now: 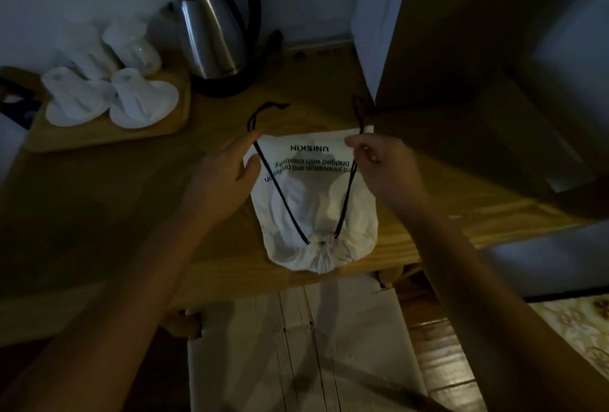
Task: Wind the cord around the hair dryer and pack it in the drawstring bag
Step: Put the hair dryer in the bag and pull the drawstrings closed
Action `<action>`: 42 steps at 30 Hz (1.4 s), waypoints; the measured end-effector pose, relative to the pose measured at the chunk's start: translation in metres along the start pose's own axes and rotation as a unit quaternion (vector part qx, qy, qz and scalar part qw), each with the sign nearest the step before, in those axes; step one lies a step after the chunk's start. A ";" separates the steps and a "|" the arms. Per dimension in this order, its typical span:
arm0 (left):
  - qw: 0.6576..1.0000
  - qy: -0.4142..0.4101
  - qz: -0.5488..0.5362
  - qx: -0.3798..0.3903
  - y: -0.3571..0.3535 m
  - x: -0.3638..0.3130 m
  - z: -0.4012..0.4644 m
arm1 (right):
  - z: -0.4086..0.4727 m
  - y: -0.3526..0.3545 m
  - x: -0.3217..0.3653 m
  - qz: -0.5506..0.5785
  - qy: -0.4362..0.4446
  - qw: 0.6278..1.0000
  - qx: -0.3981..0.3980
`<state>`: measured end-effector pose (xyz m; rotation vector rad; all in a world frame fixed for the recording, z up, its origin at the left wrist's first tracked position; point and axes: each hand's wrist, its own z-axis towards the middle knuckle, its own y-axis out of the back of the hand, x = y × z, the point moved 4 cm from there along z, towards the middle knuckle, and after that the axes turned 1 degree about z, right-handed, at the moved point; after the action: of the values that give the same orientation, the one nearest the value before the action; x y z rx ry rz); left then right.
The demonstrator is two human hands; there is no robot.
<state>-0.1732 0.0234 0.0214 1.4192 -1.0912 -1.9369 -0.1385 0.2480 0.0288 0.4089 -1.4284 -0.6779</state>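
Note:
A white drawstring bag (316, 207) with black lettering lies bulging on the wooden table (131, 207), its mouth cinched tight at the near edge. Two black drawstrings (283, 200) run taut from the gathered mouth up and away in a V. My left hand (224, 174) pinches the left string near the bag's far left corner. My right hand (382, 164) pinches the right string near the far right corner. The hair dryer is hidden; only the bag's bulge shows.
A steel electric kettle (214, 35) stands at the back. Left of it a wooden tray (108, 134) carries several upturned white cups on saucers. A dark cabinet side (478, 65) rises at the right. A pale cardboard box (296, 345) sits on the floor below the table edge.

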 end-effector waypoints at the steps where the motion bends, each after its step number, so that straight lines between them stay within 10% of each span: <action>1: 1.000 0.001 0.005 0.009 -0.005 0.003 0.009 | 0.007 -0.007 0.002 -0.001 -0.001 1.000 0.010; 19: 0.978 -0.031 0.140 0.153 -0.065 0.022 0.056 | 0.022 -0.073 -0.007 -0.242 -0.011 0.967 0.081; 27: 0.984 0.140 -0.043 -0.100 -0.029 0.070 -0.025 | -0.042 -0.066 0.019 -0.177 -0.107 0.978 0.000; 42: 0.962 0.158 0.213 0.059 -0.085 0.094 -0.065 | -0.035 -0.117 0.007 -0.223 -0.067 0.972 0.040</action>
<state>-0.1376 -0.0217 -0.1089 1.3581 -1.2501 -1.3142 -0.1252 0.1512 -0.0444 0.7742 -1.5078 -1.0274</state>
